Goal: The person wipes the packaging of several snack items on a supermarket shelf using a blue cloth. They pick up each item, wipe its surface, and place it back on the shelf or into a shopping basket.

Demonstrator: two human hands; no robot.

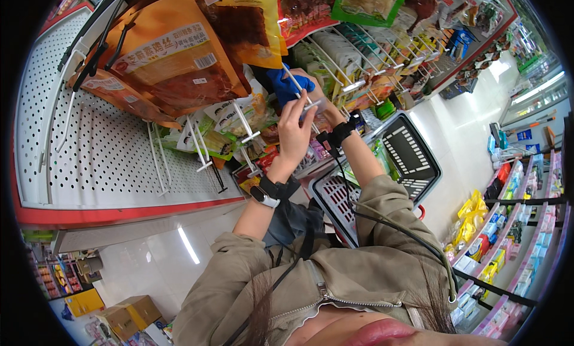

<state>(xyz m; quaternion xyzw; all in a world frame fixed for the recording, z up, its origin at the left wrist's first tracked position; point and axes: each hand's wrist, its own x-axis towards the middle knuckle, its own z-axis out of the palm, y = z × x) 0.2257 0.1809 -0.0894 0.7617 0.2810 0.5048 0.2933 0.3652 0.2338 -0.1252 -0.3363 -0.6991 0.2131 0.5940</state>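
Observation:
My left hand (292, 137), with a watch on its wrist, has its fingertips and thumb at the front end of a white display hook (293, 80). They pinch the small clear label holder (312, 105) there. Just behind it, my right hand (317, 91) grips a blue cloth (287, 89) against the rod of the same hook. Part of the cloth is hidden behind the rod and my fingers. Above my hands hangs a yellow snack pouch (262, 27). To the left, a large orange snack pouch (179, 45) hangs close by.
Other white hooks (244, 117) jut from the perforated shelf panel (103, 166). Several packets (323, 50) hang at the right. Below my right forearm stands a shopping basket (403, 144) with a dark handle side. Stocked shelves (506, 256) line the far right; cardboard boxes (130, 319) sit at lower left.

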